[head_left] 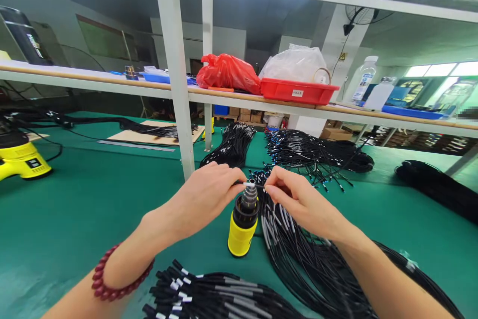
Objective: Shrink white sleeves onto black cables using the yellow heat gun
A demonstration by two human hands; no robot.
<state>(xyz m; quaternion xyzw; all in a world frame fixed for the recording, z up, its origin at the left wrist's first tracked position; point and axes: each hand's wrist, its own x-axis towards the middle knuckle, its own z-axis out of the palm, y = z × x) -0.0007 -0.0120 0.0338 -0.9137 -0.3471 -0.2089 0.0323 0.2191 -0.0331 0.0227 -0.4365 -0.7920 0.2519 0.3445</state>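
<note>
A yellow heat gun (242, 233) stands upright on the green bench, its metal nozzle (249, 196) pointing up. Just over the nozzle mouth lies a thin black cable with a white sleeve (248, 184). My left hand (209, 192) pinches the cable on the left of the nozzle, and my right hand (293, 192) pinches it on the right. Below my hands, a bundle of black cables with white and grey sleeves (209, 291) lies at the front. Another bundle with grey sleeves (284, 244) runs beneath my right forearm.
More cable bundles (317, 152) lie farther back, with a black coil (436, 184) at right. A second yellow heat gun (28, 159) sits at left. A white post (175, 70) rises ahead, supporting a shelf with a red tray (298, 91), a red bag (227, 74) and bottles (364, 80).
</note>
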